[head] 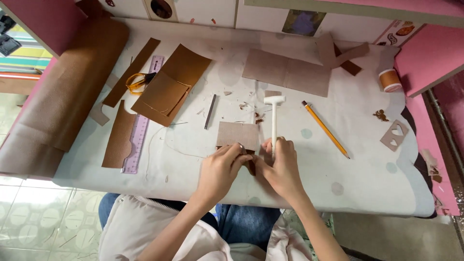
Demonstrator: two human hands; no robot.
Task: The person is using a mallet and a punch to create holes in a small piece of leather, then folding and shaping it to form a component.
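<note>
Two hands met at the near edge of the surface (338,179), both pinching a small dark brown leather piece (251,164) that lay just below a tan rectangular piece (237,134). The left hand (220,169) had its fingers (236,151) curled closed on the small piece's left end, overlapping the tan rectangle's lower edge. The right hand (280,164) closed its fingers (268,145) on the piece's right end and also lay against the handle of a white mallet (274,121), whose head pointed away from the person (whether the handle was truly gripped could not be told).

One yellow pencil (325,129) lay slanted just right of the mallet, and one thin dark metal tool (210,111) lay to the left, apart from the hands. Farther left sat one lilac ruler (140,126), one pair of yellow-handled scissors (137,82) and a folded brown leather sheet (171,84), flanked by two long brown strips. One large taupe sheet (287,72) lay at the far side, one spool of orange thread (389,80) at the far right, and one small stencil (394,135) with two heart cut-outs near the right edge. One broad roll of brown material (67,92) hung over the left edge. Nothing lay between the hands and the small piece.
</note>
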